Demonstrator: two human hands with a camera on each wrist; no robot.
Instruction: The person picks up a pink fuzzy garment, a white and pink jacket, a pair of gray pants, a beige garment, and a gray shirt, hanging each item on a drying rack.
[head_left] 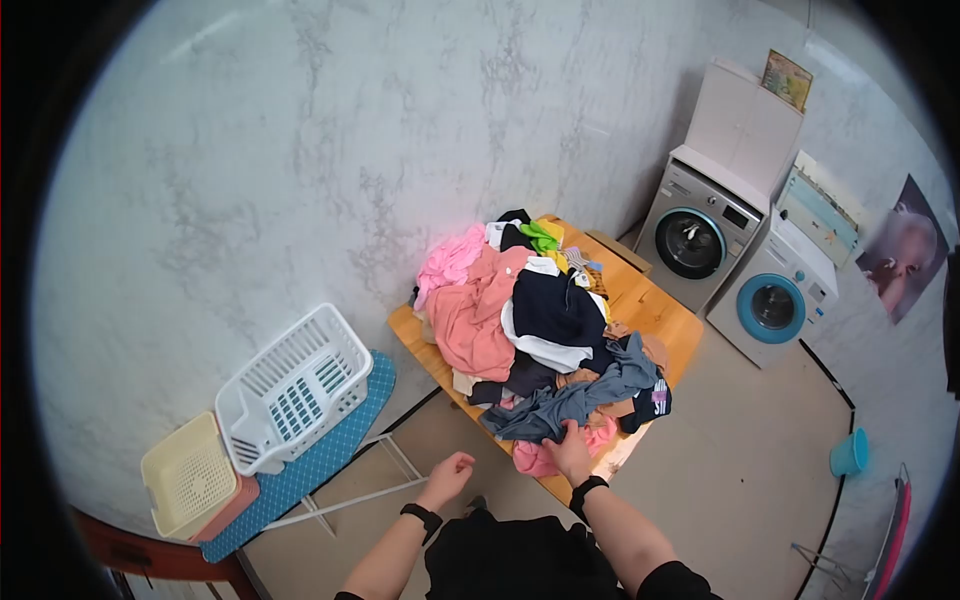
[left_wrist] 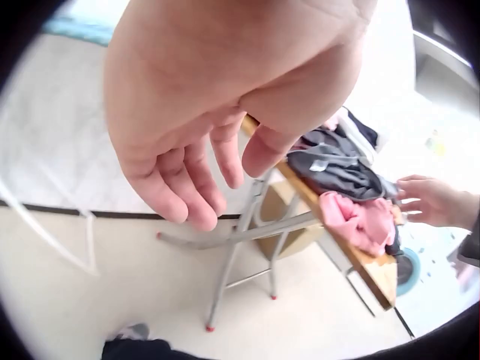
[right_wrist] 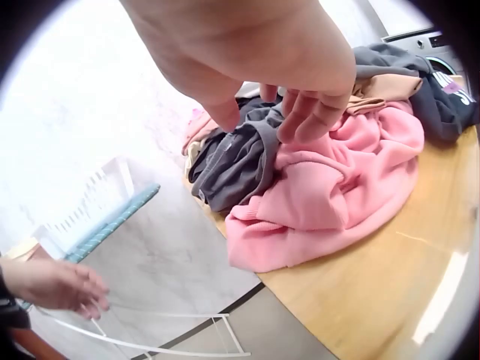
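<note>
A big heap of mixed clothes lies on a wooden table. At its near side are a dark grey garment (head_left: 535, 413) and a pink fleece-like garment (right_wrist: 330, 187). My right hand (head_left: 570, 453) is right at these two, its thumb and fingers apart over the grey cloth in the right wrist view. Seen from the left wrist, the fingers of that right hand (left_wrist: 431, 199) are loosely extended beside the pile. My left hand (head_left: 447, 480) hangs in the air left of the table, fingers loosely bent, holding nothing. Higher on the heap lie a salmon garment (head_left: 470, 315) and a navy one (head_left: 555, 305).
The wooden table (head_left: 655, 305) shows bare wood along its right side. At left, a white laundry basket (head_left: 345, 335) and a cream basket (head_left: 165, 460) stand on a blue ironing board (head_left: 375, 395). Two washing machines (head_left: 655, 215) stand behind; a turquoise bucket (head_left: 850, 453) is on the floor.
</note>
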